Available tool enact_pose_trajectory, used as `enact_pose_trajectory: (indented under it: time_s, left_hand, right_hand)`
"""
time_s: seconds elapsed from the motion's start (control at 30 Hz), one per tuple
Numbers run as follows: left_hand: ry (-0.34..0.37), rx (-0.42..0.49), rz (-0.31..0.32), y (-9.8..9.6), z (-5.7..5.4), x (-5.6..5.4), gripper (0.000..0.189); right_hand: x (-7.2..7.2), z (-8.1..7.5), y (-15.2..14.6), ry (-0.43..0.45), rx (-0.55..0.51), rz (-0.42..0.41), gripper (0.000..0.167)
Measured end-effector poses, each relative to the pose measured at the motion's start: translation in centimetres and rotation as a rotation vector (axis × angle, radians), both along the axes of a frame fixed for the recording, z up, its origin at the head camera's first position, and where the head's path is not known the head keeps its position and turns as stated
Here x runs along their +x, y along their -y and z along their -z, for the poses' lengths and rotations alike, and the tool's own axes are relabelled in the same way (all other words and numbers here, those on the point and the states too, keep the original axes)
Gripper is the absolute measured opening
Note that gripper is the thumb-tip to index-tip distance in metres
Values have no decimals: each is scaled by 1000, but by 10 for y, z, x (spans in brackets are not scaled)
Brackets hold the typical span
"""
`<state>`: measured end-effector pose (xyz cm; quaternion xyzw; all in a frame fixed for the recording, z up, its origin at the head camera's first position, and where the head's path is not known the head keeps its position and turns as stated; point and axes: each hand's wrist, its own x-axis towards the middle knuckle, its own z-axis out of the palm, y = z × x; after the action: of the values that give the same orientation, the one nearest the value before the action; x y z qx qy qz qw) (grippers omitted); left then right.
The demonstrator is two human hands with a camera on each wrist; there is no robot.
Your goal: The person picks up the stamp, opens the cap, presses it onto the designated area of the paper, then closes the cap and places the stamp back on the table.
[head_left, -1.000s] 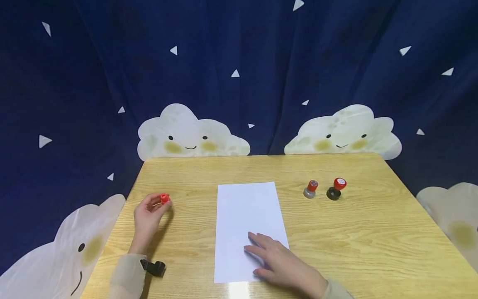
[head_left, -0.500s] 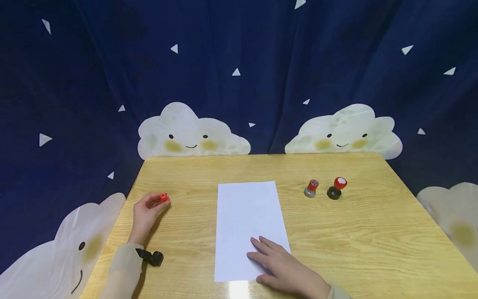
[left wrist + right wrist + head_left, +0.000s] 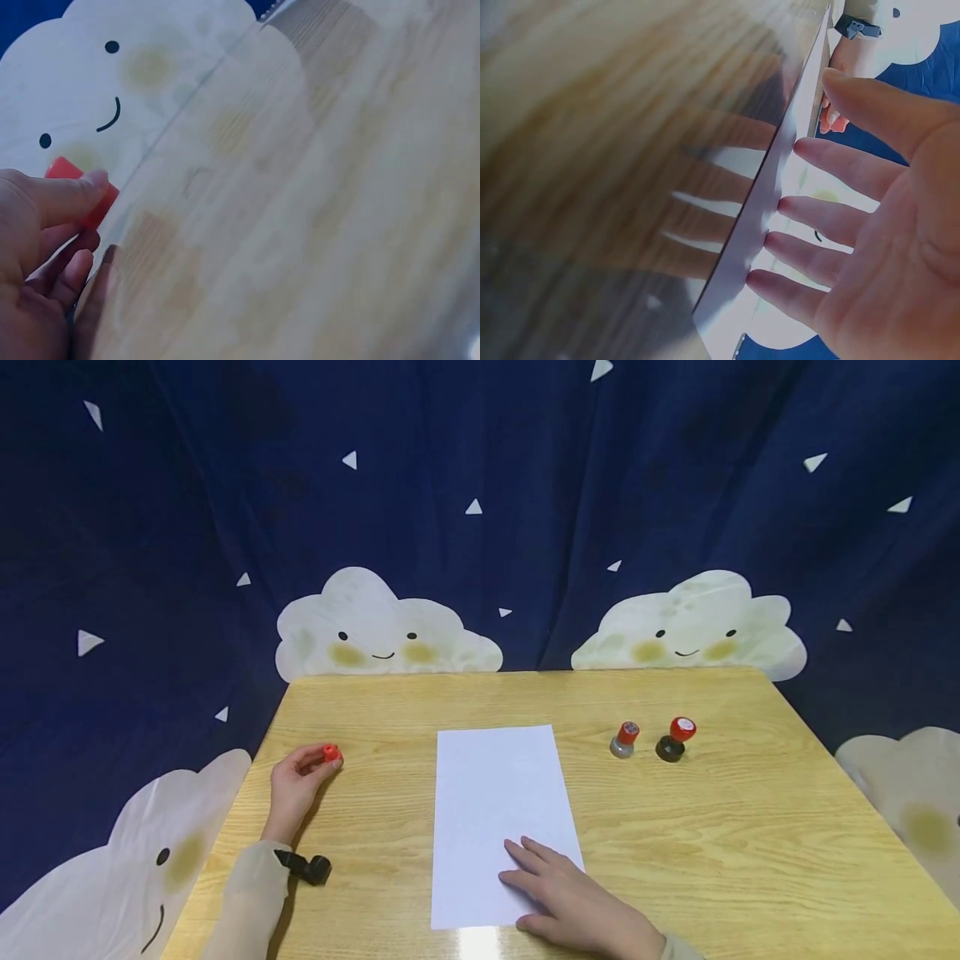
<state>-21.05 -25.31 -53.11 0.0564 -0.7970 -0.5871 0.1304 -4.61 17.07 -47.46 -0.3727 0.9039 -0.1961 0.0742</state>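
Note:
In the head view my left hand (image 3: 295, 783), at the left of the table, pinches a small red stamp (image 3: 332, 752). The left wrist view shows the red stamp (image 3: 66, 168) between thumb and fingers, its lower part partly covered by them. A white sheet of paper (image 3: 495, 802) lies in the middle of the table. On the sheet's lower right corner rests my right hand (image 3: 573, 897), fingers spread. Seen from the right wrist, the fingertips (image 3: 806, 148) touch the paper (image 3: 731, 319).
Right of the paper stand a grey stamp with a red handle (image 3: 624, 740) and a black stamp with a round red knob (image 3: 675, 740). The wooden table (image 3: 750, 835) ends at a dark blue curtain (image 3: 420, 468) with clouds. A black wrist camera (image 3: 306, 867) sits on my left sleeve.
My right hand has shifted slightly right and settled on the paper's corner. The left wrist and forearm have moved a little forward, while the left hand keeps hold of the red stamp.

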Motion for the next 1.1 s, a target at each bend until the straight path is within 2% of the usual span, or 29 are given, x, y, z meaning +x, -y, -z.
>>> enact_pose_trajectory:
  time_s: [0.07,0.37,0.53,0.6,0.67,0.77,0.87,0.93,1.03,1.1]
  left_hand:
    - [8,-1,8,0,0,-1,36]
    - [65,-127,17,1,-4,-3,35]
    - [94,-180,33,2,-6,-3,41]
    - [110,-149,44,3,-8,-2,46]
    - [126,-66,46,3,-10,0,52]
    - [139,151,27,2,-18,3,58]
    - [112,371,-76,0,-28,7,53]
    - [50,501,-194,-3,-36,9,43]
    - [-82,602,-395,-11,-51,12,25]
    - [-155,647,-485,-20,-63,15,23]
  right_hand:
    - [1,0,-1,7,1,6,48]
    - [1,-1,-2,42,-7,29,47]
    - [0,-1,-3,36,-20,32,46]
    - [0,-1,-4,26,-30,31,45]
    - [-1,-1,-5,1,-35,30,44]
    - [-4,-4,-7,-46,-45,35,41]
    - [-10,-10,-10,-91,-76,35,39]
    - [-13,-14,-12,-121,-109,39,37]
    - [-18,-21,-17,-169,-153,52,36]
    - [-22,-25,-21,-183,-168,72,34]
